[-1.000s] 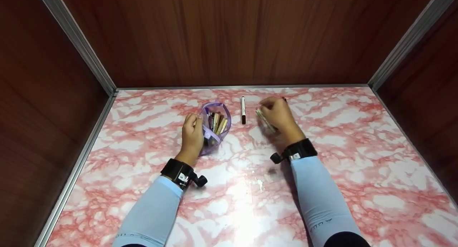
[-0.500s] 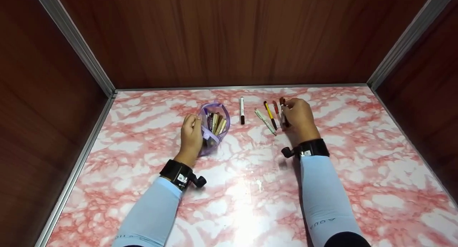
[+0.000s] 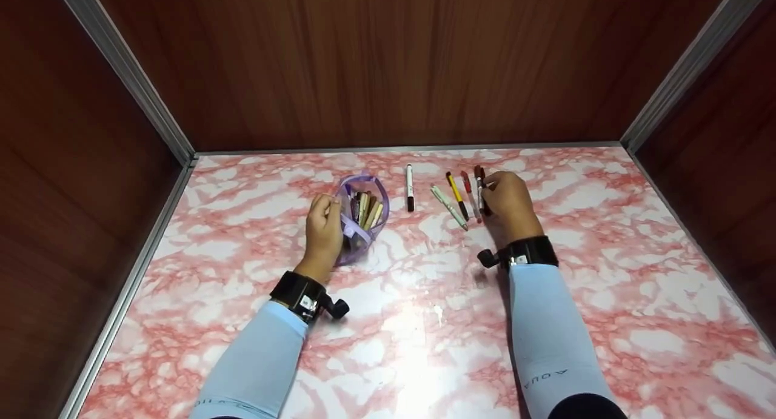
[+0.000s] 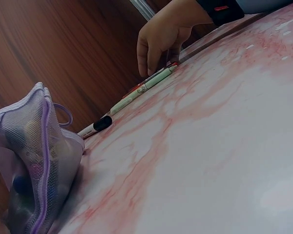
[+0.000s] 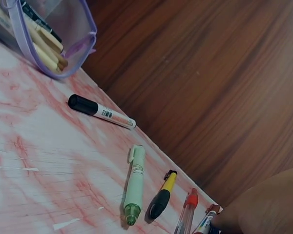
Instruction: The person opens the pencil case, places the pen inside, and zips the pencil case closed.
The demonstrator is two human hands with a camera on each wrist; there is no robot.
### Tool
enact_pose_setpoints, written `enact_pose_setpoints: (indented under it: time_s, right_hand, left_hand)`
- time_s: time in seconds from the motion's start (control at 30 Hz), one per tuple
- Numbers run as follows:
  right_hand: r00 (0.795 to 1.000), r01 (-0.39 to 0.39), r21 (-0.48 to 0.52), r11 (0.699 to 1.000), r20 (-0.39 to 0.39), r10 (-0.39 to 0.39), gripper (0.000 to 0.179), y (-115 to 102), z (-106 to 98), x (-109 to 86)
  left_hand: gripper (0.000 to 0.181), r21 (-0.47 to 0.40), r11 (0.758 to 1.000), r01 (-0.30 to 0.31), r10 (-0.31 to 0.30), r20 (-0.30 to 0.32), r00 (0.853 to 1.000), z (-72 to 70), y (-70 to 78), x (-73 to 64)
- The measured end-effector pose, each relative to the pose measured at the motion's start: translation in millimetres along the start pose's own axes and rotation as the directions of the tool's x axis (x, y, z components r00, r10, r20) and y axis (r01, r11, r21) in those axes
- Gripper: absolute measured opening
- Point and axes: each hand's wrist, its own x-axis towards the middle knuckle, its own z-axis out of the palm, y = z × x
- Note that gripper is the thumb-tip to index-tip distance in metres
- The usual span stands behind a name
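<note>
My left hand [image 3: 324,225] grips the side of a purple mesh pencil case [image 4: 46,146], which stands with its mouth open and several pens and markers [image 3: 367,210] inside. To the right, my right hand [image 3: 508,199] pinches a dark pen [image 3: 487,208] at the right end of a row, its fingers hiding part of it. Beside that lie a marker with a dark red cap [image 5: 205,222], a clear pen with a red cap [image 5: 187,212], a yellow and black pen [image 5: 162,195] and a pale green pen [image 5: 135,187].
A white marker with a black cap [image 5: 103,112] lies between the pencil case and the row. The pink and white marbled table [image 3: 400,322] meets a brown wood-grain wall [image 3: 388,67] behind, with panels at both sides.
My right hand has moved right from over the pale green pen to the right end of the row, uncovering the yellow and red pens. My left hand stays on the pencil case.
</note>
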Motion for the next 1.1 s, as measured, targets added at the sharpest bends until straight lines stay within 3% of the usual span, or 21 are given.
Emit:
enact_pose_setpoints:
  time_s: [0.37, 0.77, 1.1]
  right_hand:
    - [1.000, 0.007, -0.006, 1.000, 0.000, -0.007, 0.037, 2.7, 0.9, 0.1]
    - [0.998, -0.066, -0.108, 0.992, -0.001, 0.066, 0.039, 1.2, -4.0, 0.0]
    - [0.997, -0.068, -0.155, 0.986, -0.042, 0.063, 0.036, 3.7, -3.2, -2.2]
  left_hand:
    - [0.024, -0.004, 1.000, -0.002, 0.002, -0.006, 1.000, -0.7, -0.7, -1.0]
    - [0.023, 0.010, 1.000, -0.021, 0.021, -0.006, 1.000, -1.1, -0.7, -0.3]
    - [0.024, -0.003, 1.000, -0.001, 0.001, 0.001, 1.000, -0.5, -1.0, -0.8]
